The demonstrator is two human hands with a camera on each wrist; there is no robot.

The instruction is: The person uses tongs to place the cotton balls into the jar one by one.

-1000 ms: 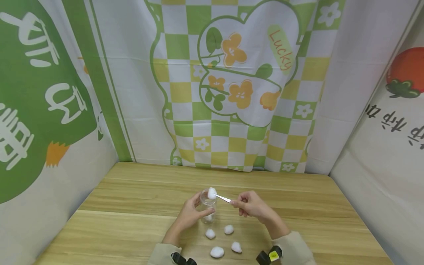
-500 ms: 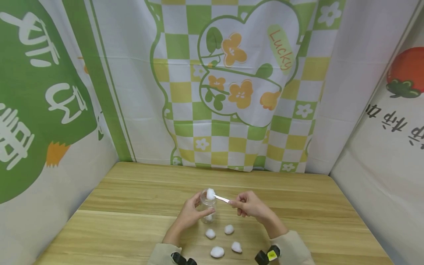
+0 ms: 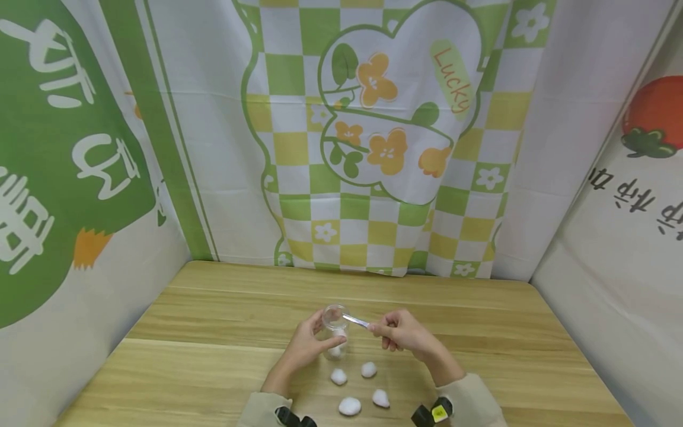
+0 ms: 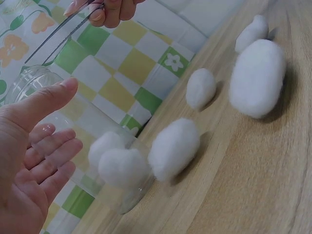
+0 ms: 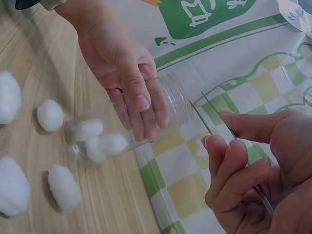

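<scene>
My left hand (image 3: 308, 344) holds a clear jar (image 5: 173, 100) upright on the table, thumb on the near side and fingers on the far side. White cotton balls (image 5: 115, 144) lie at the bottom of the jar, seen through its wall. In my right hand (image 3: 405, 330) is a pair of metal tweezers (image 3: 357, 321), pinched between thumb and fingers. The tweezer tips stand apart at the jar's open mouth, with nothing between them. Several loose cotton balls (image 3: 350, 406) lie on the table in front of the jar, between my forearms.
The wooden table (image 3: 224, 308) reaches back to a hanging green and yellow checked cloth (image 3: 347, 231). Printed white cloths hang along the left and right sides. Black wrist mounts (image 3: 431, 412) sit on both sleeves.
The cotton ball held in the tweezers at the jar's mouth has been let go and dropped inside. The tweezer tips have parted. My left hand and the jar have hardly moved.
</scene>
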